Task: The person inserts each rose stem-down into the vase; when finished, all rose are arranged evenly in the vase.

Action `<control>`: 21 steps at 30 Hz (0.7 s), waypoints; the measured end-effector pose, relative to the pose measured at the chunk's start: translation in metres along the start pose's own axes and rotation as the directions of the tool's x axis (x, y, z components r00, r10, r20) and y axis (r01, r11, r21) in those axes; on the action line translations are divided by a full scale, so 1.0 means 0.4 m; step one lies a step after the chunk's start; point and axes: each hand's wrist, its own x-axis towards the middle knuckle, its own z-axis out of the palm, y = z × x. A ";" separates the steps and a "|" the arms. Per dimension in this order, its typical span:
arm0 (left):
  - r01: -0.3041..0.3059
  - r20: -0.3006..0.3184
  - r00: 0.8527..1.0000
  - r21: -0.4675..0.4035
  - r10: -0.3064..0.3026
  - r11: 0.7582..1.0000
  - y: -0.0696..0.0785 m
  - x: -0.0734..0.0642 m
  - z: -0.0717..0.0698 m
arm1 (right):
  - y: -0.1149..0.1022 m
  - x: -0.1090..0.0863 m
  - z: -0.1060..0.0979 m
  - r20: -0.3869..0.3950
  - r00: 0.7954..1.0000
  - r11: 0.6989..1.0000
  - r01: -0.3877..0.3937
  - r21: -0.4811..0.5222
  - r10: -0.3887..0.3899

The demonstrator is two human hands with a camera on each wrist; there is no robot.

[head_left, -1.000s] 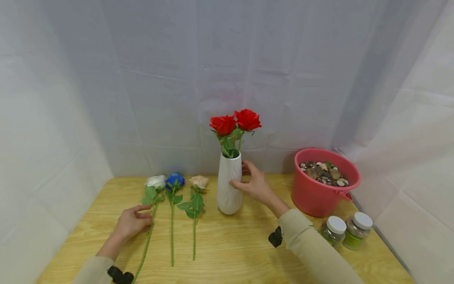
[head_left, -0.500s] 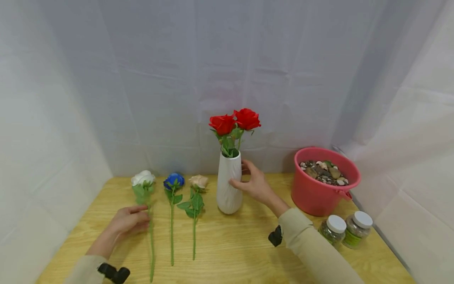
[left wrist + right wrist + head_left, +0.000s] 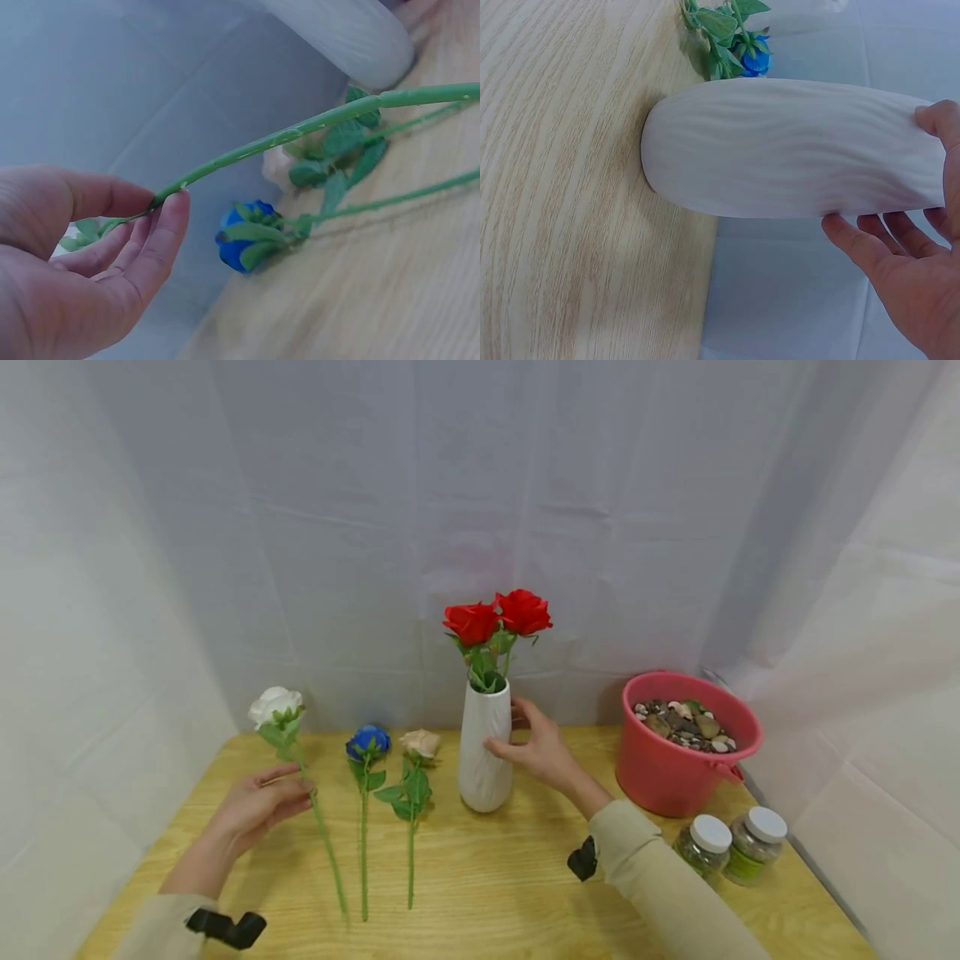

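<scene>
Between thumb and fingertips my left hand (image 3: 258, 806) pinches the green stem of a white rose (image 3: 276, 706), whose bloom tilts up to the left. In the left wrist view that stem (image 3: 285, 135) crosses above the tabletop. My right hand (image 3: 547, 752) holds the upper side of a white vase (image 3: 486, 752), thumb in front and fingers behind. The vase stands upright, as the right wrist view of the vase (image 3: 780, 146) confirms. Two red roses (image 3: 471, 624) stand in it. A blue rose (image 3: 368, 743) and a cream rose (image 3: 421, 743) lie side by side between my hands.
On the right stands a pink bucket (image 3: 667, 777) filled with stones (image 3: 693, 727). In front of it are two small jars with white lids, a nearer jar (image 3: 705, 846) and a right-hand jar (image 3: 756, 847). White cloth (image 3: 360, 527) encloses the wooden table (image 3: 465, 893).
My left hand has lifted the white rose off the table and shifted it left and up, its stem end swinging right. My right hand and the vase have stayed put.
</scene>
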 end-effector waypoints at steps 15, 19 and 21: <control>-0.126 -0.074 0.991 -0.229 0.111 0.965 0.111 -0.007 0.047 | 0.001 0.001 0.000 0.000 1.000 1.000 0.012 0.004 -0.012; -0.162 -0.106 0.985 -0.264 0.138 0.951 0.130 -0.003 0.073 | 0.001 0.002 0.001 0.000 1.000 1.000 0.019 -0.002 -0.019; -0.183 -0.128 0.980 -0.297 0.151 0.937 0.142 -0.001 0.087 | 0.000 0.002 0.001 -0.001 1.000 1.000 0.021 -0.013 -0.021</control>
